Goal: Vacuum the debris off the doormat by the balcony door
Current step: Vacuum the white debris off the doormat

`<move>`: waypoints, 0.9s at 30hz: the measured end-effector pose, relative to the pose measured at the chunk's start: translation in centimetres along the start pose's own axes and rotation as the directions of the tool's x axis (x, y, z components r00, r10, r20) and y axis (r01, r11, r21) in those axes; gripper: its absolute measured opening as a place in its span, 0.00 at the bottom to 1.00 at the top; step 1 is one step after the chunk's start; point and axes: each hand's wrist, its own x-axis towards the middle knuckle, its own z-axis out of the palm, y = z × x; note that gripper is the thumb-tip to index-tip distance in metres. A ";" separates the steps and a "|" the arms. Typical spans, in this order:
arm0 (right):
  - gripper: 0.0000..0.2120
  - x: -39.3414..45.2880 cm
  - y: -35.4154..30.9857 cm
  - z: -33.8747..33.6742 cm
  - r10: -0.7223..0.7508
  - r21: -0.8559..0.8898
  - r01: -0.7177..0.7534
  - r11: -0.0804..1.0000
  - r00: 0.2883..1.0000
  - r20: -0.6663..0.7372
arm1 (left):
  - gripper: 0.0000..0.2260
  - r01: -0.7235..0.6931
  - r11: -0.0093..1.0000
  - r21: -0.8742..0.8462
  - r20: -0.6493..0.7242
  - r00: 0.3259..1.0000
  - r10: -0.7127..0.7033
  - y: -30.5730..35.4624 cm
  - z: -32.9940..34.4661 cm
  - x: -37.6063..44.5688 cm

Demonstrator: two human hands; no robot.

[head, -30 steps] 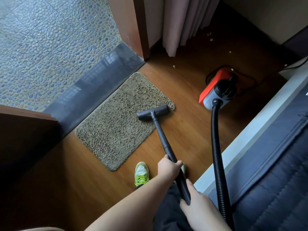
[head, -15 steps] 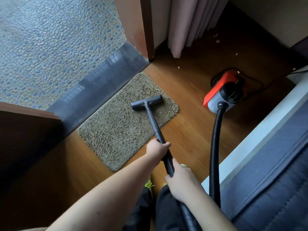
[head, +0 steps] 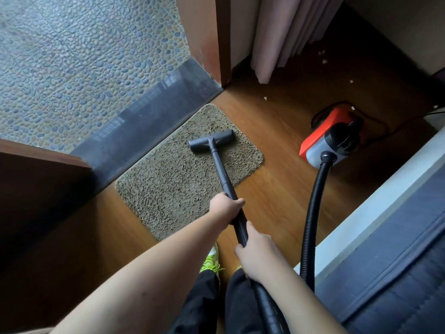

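Wooden plank floor (head: 277, 131); shaggy beige rectangular doormat (head: 168, 186) beside dark door threshold (head: 144, 126). Grey T-shaped vacuum nozzle (head: 211, 140) rests on mat, 1 o'clock corner. Left hand (head: 226, 206) and right hand (head: 255, 254) both grip black wand (head: 222, 172). Orange-grey vacuum canister (head: 330, 138) at 3 o'clock of mat.

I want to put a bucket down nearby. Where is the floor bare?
Bare wood lies between the doormat and the vacuum body, and left of the mat beside the dark door panel. Crowded: the hose side by the sofa, and the crumb-strewn corner under the curtain.
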 end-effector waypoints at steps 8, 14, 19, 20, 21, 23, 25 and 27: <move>0.33 -5.1 4.7 1.1 0.051 -0.006 -0.051 0.999 0.998 0.035 | 0.18 0.005 0.999 0.038 0.079 0.997 -0.008 -3.5 4.8 -4.3; 0.34 -6.5 7.7 2.2 0.144 -0.040 -0.140 0.989 0.985 0.093 | 0.24 0.003 1.000 0.022 0.123 0.992 -0.005 -4.8 7.1 -7.5; 0.35 -7.0 9.1 2.7 0.151 -0.051 -0.147 0.988 0.985 0.083 | 0.26 0.014 0.999 0.030 0.159 0.987 -0.019 -4.8 8.1 -8.6; 0.35 -7.0 9.2 2.7 0.155 -0.053 -0.151 0.987 0.985 0.081 | 0.26 0.019 0.999 0.032 0.163 0.986 -0.024 -4.7 8.1 -8.7; 0.35 -7.0 9.3 2.6 0.158 -0.054 -0.154 0.987 0.984 0.080 | 0.26 0.022 0.999 0.036 0.166 0.986 -0.027 -4.6 8.2 -8.7; 0.35 -6.8 9.3 2.5 0.167 -0.041 -0.165 0.986 0.982 0.085 | 0.28 0.028 0.999 0.042 0.168 0.985 -0.035 -4.4 8.0 -8.7; 0.34 -6.7 9.2 2.5 0.172 -0.015 -0.172 0.985 0.981 0.085 | 0.27 0.031 0.999 0.045 0.170 0.985 -0.038 -4.4 7.9 -8.5; 0.33 -6.6 9.0 2.5 0.172 0.012 -0.174 0.985 0.981 0.085 | 0.26 0.030 0.998 0.054 0.168 0.985 -0.039 -4.4 7.8 -8.3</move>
